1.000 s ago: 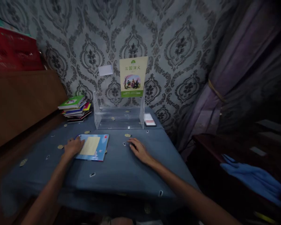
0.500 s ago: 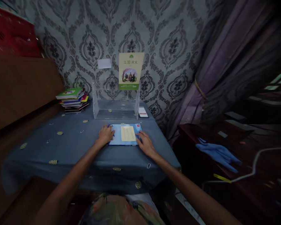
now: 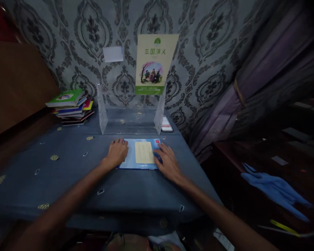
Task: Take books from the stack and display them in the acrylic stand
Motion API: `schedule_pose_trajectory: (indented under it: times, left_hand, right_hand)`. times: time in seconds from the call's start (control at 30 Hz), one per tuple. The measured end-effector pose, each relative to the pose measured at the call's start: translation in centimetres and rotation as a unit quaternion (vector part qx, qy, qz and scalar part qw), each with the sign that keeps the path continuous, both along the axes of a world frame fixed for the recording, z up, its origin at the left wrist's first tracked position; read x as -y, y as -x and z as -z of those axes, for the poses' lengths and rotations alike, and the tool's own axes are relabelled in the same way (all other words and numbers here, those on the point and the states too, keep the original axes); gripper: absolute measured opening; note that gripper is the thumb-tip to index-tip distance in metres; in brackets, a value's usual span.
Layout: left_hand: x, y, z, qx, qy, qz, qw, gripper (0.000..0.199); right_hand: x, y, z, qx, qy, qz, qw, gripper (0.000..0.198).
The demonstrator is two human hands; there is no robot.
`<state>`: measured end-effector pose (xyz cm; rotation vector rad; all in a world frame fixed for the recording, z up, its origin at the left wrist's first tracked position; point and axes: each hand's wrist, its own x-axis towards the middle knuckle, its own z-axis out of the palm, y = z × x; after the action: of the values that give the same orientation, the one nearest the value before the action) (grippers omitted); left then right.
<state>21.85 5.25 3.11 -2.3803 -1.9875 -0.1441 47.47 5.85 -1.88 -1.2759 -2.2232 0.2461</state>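
Observation:
A light-blue book (image 3: 129,155) with a cream text panel lies flat on the table. My left hand (image 3: 117,152) rests over its left edge, fingers extended forward and lying on it. On the right edge lies my right hand (image 3: 167,161), fingers apart and touching the cover near the panel. Neither hand is wrapped round the book. Beyond it stands a clear acrylic stand (image 3: 131,129). A cream and green book (image 3: 155,64) with a picture of seated figures is propped upright at the stand's right side.
A stack of books (image 3: 70,106) stands at the back left of the cloth-covered table (image 3: 75,181). A small white-topped item (image 3: 166,124) sits right of the stand. Blue gloves (image 3: 276,190) lie on a dark surface at right, beside a tied purple curtain (image 3: 225,101).
The camera has moved closer and tilted down, so the table and books look larger. Both hands stay on the blue book, which has not clearly shifted.

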Motion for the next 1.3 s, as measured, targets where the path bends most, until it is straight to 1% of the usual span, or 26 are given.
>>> schedule_pose_trajectory:
  times: [0.07, 0.13, 0.2, 0.3, 0.37, 0.43, 0.57, 0.67, 0.77, 0.9, 1.0, 1.07, 1.13, 1.17, 1.23, 1.27, 1.3]
  left_hand:
    - [-0.6, -0.6, 0.6, 0.008, -0.004, 0.063, 0.998, 0.031]
    - [-1.1, -1.0, 1.4, 0.022, -0.015, 0.105, 0.994, 0.033]
    - [-1.4, -1.1, 2.2, 0.034, -0.029, 0.124, 0.991, 0.035]
    - [-1.6, -0.7, 3.3, 0.053, -0.052, 0.146, 0.986, 0.037]
    - [-1.5, -0.4, 3.9, 0.068, -0.071, 0.152, 0.983, 0.039]
    - [-1.5, -0.2, 4.4, 0.080, -0.082, 0.147, 0.982, 0.040]
    - [-1.7, -0.1, 4.8, 0.085, -0.076, 0.142, 0.983, 0.041]
    - [-1.7, -0.3, 4.8, 0.088, -0.067, 0.138, 0.984, 0.041]
    - [-1.4, -0.5, 4.6, 0.082, -0.054, 0.130, 0.987, 0.041]
    - [-1.3, -0.3, 4.2, 0.092, -0.027, 0.128, 0.987, 0.044]
    - [-1.7, 1.1, 3.5, 0.133, 0.015, 0.150, 0.980, 0.047]
    - [-2.3, 2.5, 2.7, 0.185, 0.065, 0.177, 0.965, 0.048]
    - [-3.1, 3.9, 1.9, 0.260, 0.122, 0.190, 0.939, 0.047]
    - [-3.5, 4.5, 1.6, 0.305, 0.152, 0.183, 0.922, 0.047]
    - [-4.2, 5.5, 1.3, 0.397, 0.193, 0.144, 0.885, 0.045]
    - [-4.6, 5.8, 1.3, 0.444, 0.201, 0.131, 0.863, 0.044]
    - [-4.9, 6.1, 1.5, 0.489, 0.203, 0.127, 0.838, 0.044]
  right_hand:
    - [-0.6, 1.8, -0.8, 0.012, -0.013, -0.040, 0.999, 0.039]
    - [-1.3, 4.2, -1.3, 0.015, 0.006, -0.094, 0.995, 0.047]
    - [-2.3, 6.4, -1.3, 0.022, 0.037, -0.131, 0.990, 0.053]
    - [-3.7, 7.9, -0.8, 0.027, 0.060, -0.146, 0.987, 0.054]
    - [-4.4, 7.6, -0.4, 0.026, 0.055, -0.154, 0.986, 0.053]
    - [-4.8, 6.5, 0.0, 0.030, 0.048, -0.158, 0.986, 0.052]
    - [-4.9, 3.7, -0.1, 0.052, 0.049, -0.124, 0.990, 0.050]
    - [-4.9, 2.5, -0.2, 0.063, 0.044, -0.088, 0.993, 0.048]
    - [-5.0, 2.0, 0.1, 0.064, 0.032, -0.065, 0.995, 0.047]
    - [-5.2, 2.0, 0.7, 0.049, 0.015, -0.066, 0.997, 0.047]
    - [-5.4, 2.0, 1.0, 0.049, 0.016, -0.071, 0.996, 0.048]
    - [-5.4, 1.9, 1.1, 0.051, 0.018, -0.070, 0.996, 0.048]
    - [-5.5, 1.8, 1.1, 0.060, 0.015, -0.067, 0.996, 0.047]
    - [-5.4, 1.8, 1.0, 0.067, 0.010, -0.066, 0.996, 0.046]
    - [-5.1, 2.0, 0.5, 0.082, -0.008, -0.080, 0.993, 0.042]
    - [-4.8, 2.3, 0.1, 0.086, -0.021, -0.102, 0.991, 0.041]
    - [-4.3, 2.8, -0.3, 0.087, -0.034, -0.140, 0.986, 0.040]
